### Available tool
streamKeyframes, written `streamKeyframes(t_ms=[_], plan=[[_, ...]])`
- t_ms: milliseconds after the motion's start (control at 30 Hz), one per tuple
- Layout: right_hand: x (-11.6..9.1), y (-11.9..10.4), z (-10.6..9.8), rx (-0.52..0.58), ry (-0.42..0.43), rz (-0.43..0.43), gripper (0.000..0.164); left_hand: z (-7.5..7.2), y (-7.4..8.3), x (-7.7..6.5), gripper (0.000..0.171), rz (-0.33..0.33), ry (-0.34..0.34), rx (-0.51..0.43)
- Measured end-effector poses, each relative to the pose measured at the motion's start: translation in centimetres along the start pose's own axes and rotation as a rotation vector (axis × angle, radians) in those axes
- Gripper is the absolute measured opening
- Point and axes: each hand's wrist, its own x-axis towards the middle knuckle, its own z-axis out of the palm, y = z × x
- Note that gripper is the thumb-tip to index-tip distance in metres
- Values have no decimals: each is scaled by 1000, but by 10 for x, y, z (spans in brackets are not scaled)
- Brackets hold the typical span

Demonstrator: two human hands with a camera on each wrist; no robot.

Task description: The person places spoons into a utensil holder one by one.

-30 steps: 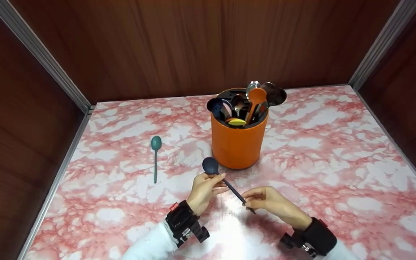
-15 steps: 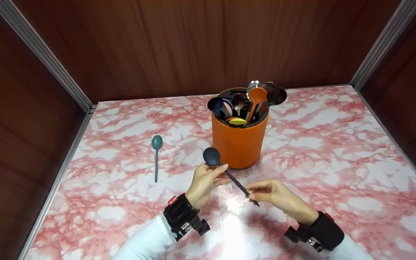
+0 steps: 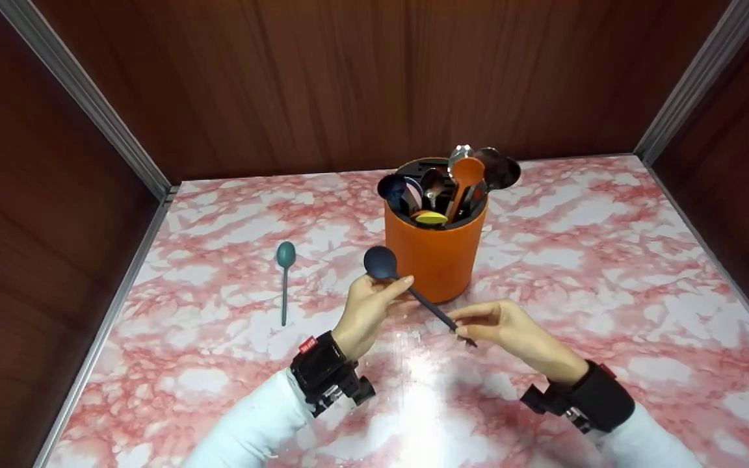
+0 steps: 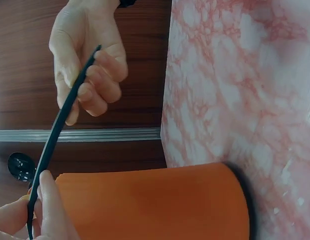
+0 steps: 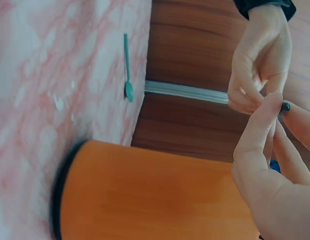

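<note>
A dark blue-black spoon [image 3: 381,262] is held in front of an orange utensil holder [image 3: 436,260], its bowl up and to the left. My left hand [image 3: 367,313] pinches it just below the bowl. Near the handle's tip, my right hand [image 3: 514,335] pinches it between thumb and fingers. In the left wrist view the spoon's handle [image 4: 60,121] slants between the two hands, raised above the tabletop. Only a short dark bit of the spoon [image 5: 285,108] shows past the fingers in the right wrist view.
The holder carries several utensils, among them an orange spoon [image 3: 469,171], a yellow one [image 3: 432,218] and a dark ladle [image 3: 503,173]. A green spoon [image 3: 286,255] lies on the pink marbled table [image 3: 218,286] at the left. Brown wood panels [image 3: 322,84] enclose the back and sides.
Both hands have lifted the dark spoon up and away from me in the head view, its bowl now overlapping the holder's left side. The green spoon stays where it lay.
</note>
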Motion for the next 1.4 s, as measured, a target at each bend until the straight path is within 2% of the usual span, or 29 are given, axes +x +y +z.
streamKeyframes(t_ms=[267,400,500,533,633,733,767,900,1033,1233,1400], plan=[[3,-14,-9,-43,5,-18,41,6,14,1,7,37,0,-19],[2,-19,-10,-57,41,-41,40,9,19,3,8,80,15,-18],[2,-23,-10,-67,97,-44,39,8,17,7,13,136,4,-34],[2,-24,-10,-67,113,-43,39,1,5,22,16,170,-22,-54],[3,-26,-11,-57,144,-53,39,1,5,25,21,198,-22,-66],[3,-26,-14,-30,147,-75,39,5,15,25,17,201,14,-48],[3,-25,-15,-21,148,-82,39,14,31,11,14,181,51,-27],[2,-22,-18,-23,152,-127,35,17,49,8,9,200,83,-8],[2,-15,-20,-53,147,-152,34,19,65,5,9,255,107,-16],[-1,-6,-23,-87,136,-121,36,20,83,1,10,334,145,-47],[-3,3,-26,-122,111,-91,36,19,98,2,11,406,234,-25]])
